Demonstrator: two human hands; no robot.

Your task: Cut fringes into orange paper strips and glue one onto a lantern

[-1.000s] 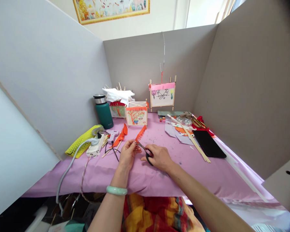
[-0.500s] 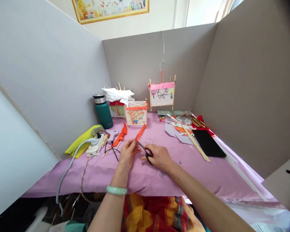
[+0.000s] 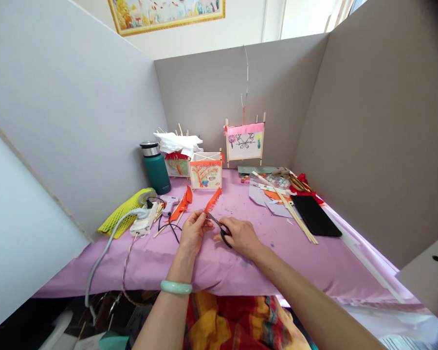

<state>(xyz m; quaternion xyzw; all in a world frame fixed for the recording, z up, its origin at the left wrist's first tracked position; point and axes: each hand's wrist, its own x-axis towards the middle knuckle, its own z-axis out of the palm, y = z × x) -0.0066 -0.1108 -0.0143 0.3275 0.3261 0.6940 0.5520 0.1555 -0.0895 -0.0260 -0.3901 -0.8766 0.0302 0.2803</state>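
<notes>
Left hand (image 3: 193, 232) fingers pinch the orange fringed paper (image 3: 213, 200); right hand (image 3: 241, 236) fingers grip scissors (image 3: 220, 228).

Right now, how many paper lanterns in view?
3. Lantern under the white tissue by the flask; orange-tree lantern beside it; pink-topped lantern at the back. Others may be hidden.
</notes>
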